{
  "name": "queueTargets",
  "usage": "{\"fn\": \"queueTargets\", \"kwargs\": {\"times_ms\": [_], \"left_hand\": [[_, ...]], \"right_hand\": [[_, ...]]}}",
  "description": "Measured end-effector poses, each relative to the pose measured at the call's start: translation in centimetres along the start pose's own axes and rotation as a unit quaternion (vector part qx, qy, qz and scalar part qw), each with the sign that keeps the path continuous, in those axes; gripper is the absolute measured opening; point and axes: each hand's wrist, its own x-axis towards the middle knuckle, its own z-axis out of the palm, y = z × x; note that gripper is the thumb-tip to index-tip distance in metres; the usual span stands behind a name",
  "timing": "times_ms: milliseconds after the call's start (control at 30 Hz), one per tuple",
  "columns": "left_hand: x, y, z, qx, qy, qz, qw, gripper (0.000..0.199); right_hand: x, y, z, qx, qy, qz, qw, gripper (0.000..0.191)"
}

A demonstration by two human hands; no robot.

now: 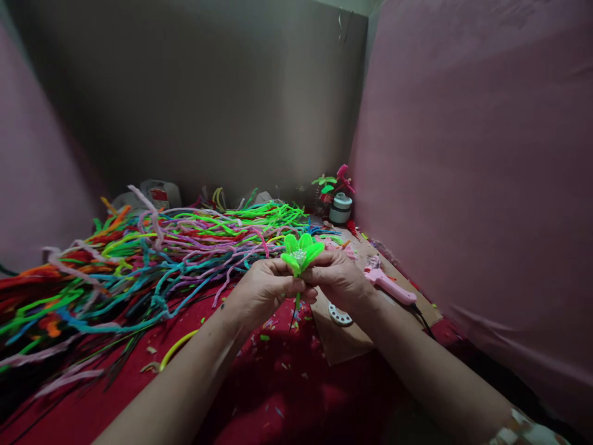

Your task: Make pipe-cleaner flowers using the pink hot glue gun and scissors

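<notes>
A bright green pipe-cleaner flower (302, 252) with a pale, sparkly centre is held upright between my two hands. My left hand (265, 285) pinches the green stem just under the petals from the left. From the right, my right hand (337, 276) has its fingers closed at the base of the same flower, touching the petals' underside. The thin dark end of the stem pokes out below my fingertips. Behind and to the left spreads a large heap of coloured pipe cleaners (185, 247).
On a brown board (343, 343) at right lie a pink glue gun (391, 285) with a black cord and a white disc with holes (340, 315). A pale jar (341, 209) stands at the back near finished flowers (343, 177). Scraps dot the red cloth (259, 395).
</notes>
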Motion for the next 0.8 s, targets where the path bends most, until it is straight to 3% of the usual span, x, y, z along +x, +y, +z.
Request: {"fn": "queueTargets", "kwargs": {"times_ms": [267,367,467,500,533,600,700,800], "left_hand": [[-0.1,0.1,-0.2,0.035,-0.009,0.038,0.999,0.013],[0.0,0.7,-0.2,0.036,0.024,0.058,0.997,0.009],[0.1,1.6,-0.1,0.010,0.097,0.080,0.992,0.018],[0.1,1.8,-0.2,-0.004,0.121,0.085,0.989,0.020],[0.2,2.0,-0.3,-0.017,0.139,0.088,0.986,0.023],[0.3,2.2,-0.6,-0.033,0.154,0.093,0.983,0.025],[0.5,2.1,-1.0,-0.037,0.149,0.101,0.983,0.025],[0.6,1.8,-1.2,-0.051,0.146,0.104,0.983,0.025]], "right_hand": [[-0.2,-0.4,0.1,-0.063,-0.015,-0.056,0.996,0.007],[0.2,-0.9,-0.2,-0.102,0.002,-0.103,0.989,0.006],[1.4,-1.7,-1.8,-0.193,0.076,-0.105,0.973,0.015],[1.8,-1.9,-2.5,-0.264,0.125,-0.099,0.951,0.014],[2.3,-2.0,-3.3,-0.368,0.168,-0.092,0.910,0.013],[3.3,-1.9,-4.6,-0.625,0.156,-0.002,0.765,0.015],[4.2,-0.9,-5.7,-0.704,0.123,0.056,0.697,0.010],[4.6,0.3,-5.6,-0.742,0.111,0.062,0.659,0.019]]}}
